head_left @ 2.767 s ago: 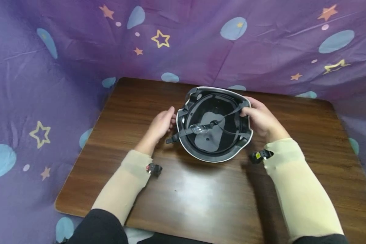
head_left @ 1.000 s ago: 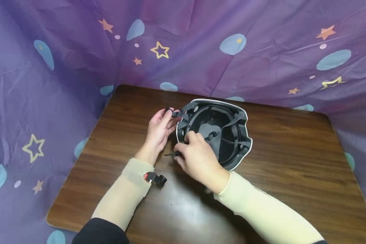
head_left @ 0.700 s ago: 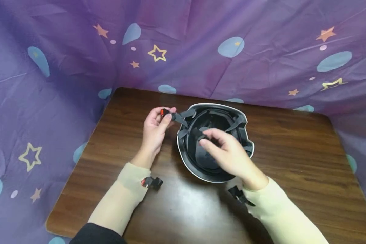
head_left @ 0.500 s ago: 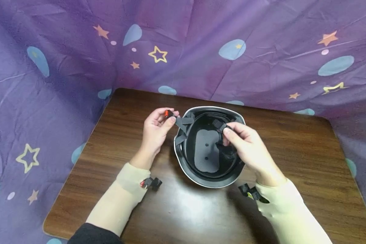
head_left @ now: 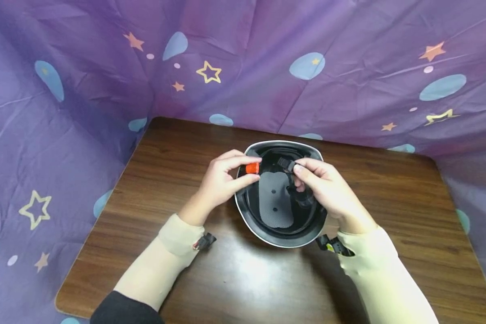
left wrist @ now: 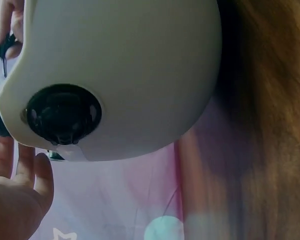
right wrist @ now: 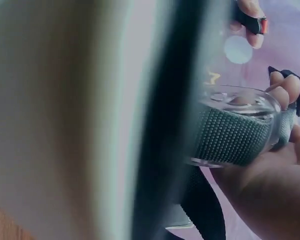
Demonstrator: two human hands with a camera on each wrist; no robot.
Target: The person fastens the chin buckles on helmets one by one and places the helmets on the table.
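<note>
An upturned helmet [head_left: 281, 236] with a white shell [left wrist: 140, 65] stands on the table, its dark, padded inside facing up. My left hand [head_left: 218, 182] pinches an orange-ended buckle half [head_left: 252, 168] between thumb and fingers over the helmet's left rim. To its right, my right hand [head_left: 328, 186] pinches the black strap's buckle half [head_left: 285, 164] above the opening. A small gap separates the two halves. In the right wrist view, a woven strap [right wrist: 230, 135] in a clear sleeve runs to the right fingers. The left hand hides most of the strap on its side.
The brown wooden table [head_left: 178, 148] reaches around the helmet on all sides. A purple curtain [head_left: 243, 99] with stars hangs close behind and to the left. A black round fitting [left wrist: 65, 114] sits on the shell's side. Small wrist cameras [head_left: 204, 241] stick out from the sleeves.
The right hand left the helmet's right rim, reached left to the strap, and drew one buckle half back rightward; the joined buckle came apart. Lately the left hand moved right with the orange-ended half.
</note>
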